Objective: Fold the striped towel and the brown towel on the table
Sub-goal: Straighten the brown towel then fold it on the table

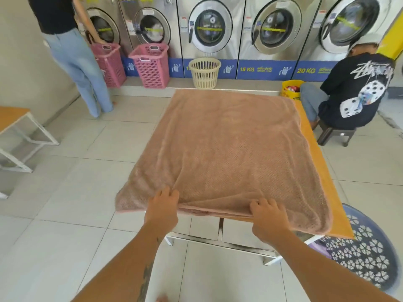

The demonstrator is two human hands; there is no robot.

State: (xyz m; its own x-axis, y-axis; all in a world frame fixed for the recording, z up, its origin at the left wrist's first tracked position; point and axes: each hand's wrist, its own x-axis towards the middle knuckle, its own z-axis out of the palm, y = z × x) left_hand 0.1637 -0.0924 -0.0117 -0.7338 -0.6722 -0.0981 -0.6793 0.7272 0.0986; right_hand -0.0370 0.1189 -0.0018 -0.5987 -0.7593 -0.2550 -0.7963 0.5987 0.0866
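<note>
Brown towel (229,149) spread across an orange table (333,192), left hand (162,207) and right hand (269,219) each gripping its near edge, washing machines (210,27) behind.

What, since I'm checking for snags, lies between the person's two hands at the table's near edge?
Only the brown textured towel: its layered near edge runs from the left hand to the right hand, as the head view shows.

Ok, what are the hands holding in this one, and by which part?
The brown towel, by its near edge: the left hand and the right hand each grip that edge, set apart from each other.
</note>
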